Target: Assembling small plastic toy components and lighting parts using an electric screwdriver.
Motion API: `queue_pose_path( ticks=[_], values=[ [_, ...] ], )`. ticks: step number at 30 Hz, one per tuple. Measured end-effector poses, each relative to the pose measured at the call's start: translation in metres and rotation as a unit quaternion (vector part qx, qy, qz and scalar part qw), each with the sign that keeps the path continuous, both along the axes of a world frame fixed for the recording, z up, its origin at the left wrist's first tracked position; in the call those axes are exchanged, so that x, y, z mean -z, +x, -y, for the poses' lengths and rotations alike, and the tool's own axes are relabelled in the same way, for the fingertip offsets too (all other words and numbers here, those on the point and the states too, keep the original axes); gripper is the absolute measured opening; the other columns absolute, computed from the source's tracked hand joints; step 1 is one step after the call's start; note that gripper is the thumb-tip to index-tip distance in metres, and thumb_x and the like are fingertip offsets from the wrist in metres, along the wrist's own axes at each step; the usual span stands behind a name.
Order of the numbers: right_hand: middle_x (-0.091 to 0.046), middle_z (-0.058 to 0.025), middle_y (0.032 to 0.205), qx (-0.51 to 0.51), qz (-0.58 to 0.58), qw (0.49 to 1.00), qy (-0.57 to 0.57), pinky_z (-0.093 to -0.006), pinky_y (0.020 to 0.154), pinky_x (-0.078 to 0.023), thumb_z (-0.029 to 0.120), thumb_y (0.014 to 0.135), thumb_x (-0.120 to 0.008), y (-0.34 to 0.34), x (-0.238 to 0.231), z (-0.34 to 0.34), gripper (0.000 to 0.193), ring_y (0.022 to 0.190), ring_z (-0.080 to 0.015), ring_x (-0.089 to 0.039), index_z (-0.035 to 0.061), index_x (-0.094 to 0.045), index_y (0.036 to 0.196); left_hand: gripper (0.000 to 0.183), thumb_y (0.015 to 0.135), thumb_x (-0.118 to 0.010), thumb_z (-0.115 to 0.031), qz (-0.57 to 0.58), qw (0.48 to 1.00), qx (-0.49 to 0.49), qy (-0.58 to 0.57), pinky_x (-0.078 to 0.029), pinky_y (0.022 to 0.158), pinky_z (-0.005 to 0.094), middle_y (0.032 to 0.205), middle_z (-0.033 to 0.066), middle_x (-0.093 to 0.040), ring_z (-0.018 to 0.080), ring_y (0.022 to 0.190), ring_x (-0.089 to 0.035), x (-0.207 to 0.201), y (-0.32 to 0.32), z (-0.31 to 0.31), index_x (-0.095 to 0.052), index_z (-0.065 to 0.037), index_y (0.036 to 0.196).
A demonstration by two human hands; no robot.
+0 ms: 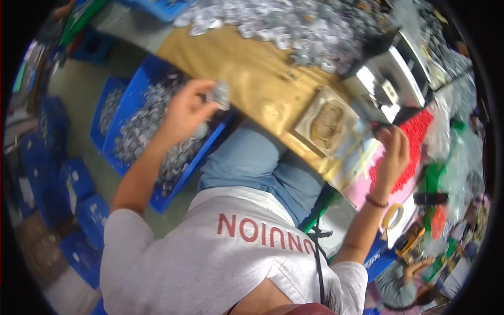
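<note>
My left hand (184, 113) is raised over a blue bin (191, 170) of clear and grey plastic parts. Pinched between its thumb and fingers is a small clear-grey plastic piece (221, 94), near the table's left edge. On the other side, my right hand (392, 155) hovers by a heap of tiny red pieces (416, 131) on a pink sheet. Its fingers are bent and close together; whatever they hold, if anything, is too small and blurred to name. Between the hands, a square block with a brownish hollow (326, 123) lies on the tan-covered table (226, 63).
A big pile of clear plastic parts (262, 21) covers the table's far side. A white box-shaped device (386, 71) stands at the far right, with plastic bags (462, 152) beyond it. A tape roll (392, 216) lies near my right forearm. Blue bins (79, 178) fill the left floor; another person (396, 289) sits lower right.
</note>
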State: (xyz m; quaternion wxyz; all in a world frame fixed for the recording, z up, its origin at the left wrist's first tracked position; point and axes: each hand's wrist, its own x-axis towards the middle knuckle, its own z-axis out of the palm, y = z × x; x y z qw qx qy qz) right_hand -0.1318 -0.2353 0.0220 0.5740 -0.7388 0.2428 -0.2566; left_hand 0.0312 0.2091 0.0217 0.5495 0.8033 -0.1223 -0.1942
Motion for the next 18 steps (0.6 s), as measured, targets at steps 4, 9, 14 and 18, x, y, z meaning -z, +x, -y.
queue_pose_path(
  ticks=[4, 9, 14, 18],
  values=[
    [-0.070, -0.0094, 0.097, 0.016, -0.079, 0.993, -0.088, -0.0281, 0.080, -0.055, 0.015, 0.102, -0.055, -0.034, 0.019, 0.057, 0.023, 0.089, -0.0154, -0.067, -0.0033, -0.065, 0.113, 0.046, 0.085, -0.074, -0.018, 0.062, 0.947, -0.138, 0.285, -0.052, 0.074, 0.0326, 0.105, 0.0109, -0.066, 0.0170, 0.081, -0.065, 0.034, 0.013, -0.181, -0.058, -0.009, 0.128],
    [-0.069, -0.0119, 0.107, -0.009, -0.124, 0.965, -0.230, -0.0311, 0.083, -0.054, 0.014, 0.101, -0.056, -0.056, 0.051, 0.107, 0.024, 0.096, -0.0199, -0.066, -0.0030, -0.064, 0.116, 0.048, 0.084, -0.071, -0.028, 0.066, 0.729, -0.221, 0.644, -0.050, 0.092, 0.0456, 0.116, 0.0205, -0.065, 0.0367, 0.111, -0.062, 0.042, -0.020, -0.348, -0.059, -0.011, 0.127],
    [-0.064, -0.0181, 0.116, -0.080, -0.228, 0.830, -0.503, -0.0413, 0.088, -0.051, 0.017, 0.098, -0.060, -0.052, 0.044, 0.103, 0.028, 0.107, -0.0334, -0.062, 0.0009, -0.062, 0.121, 0.043, 0.085, -0.067, -0.026, 0.104, 0.737, -0.225, 0.628, -0.049, 0.096, 0.0467, 0.122, 0.0190, -0.063, 0.0357, 0.115, -0.060, 0.042, 0.004, -0.359, -0.063, -0.011, 0.126],
    [-0.063, -0.0184, 0.116, -0.100, -0.254, 0.803, -0.530, -0.0449, 0.091, -0.048, 0.016, 0.096, -0.060, -0.051, 0.049, 0.108, 0.030, 0.109, -0.0368, -0.059, 0.0026, -0.061, 0.122, 0.034, 0.089, -0.064, -0.026, 0.226, 0.835, -0.152, 0.479, -0.050, 0.092, 0.0418, 0.114, 0.0133, -0.067, 0.0337, 0.108, -0.063, 0.021, 0.074, -0.230, -0.067, -0.012, 0.120]
  ],
)
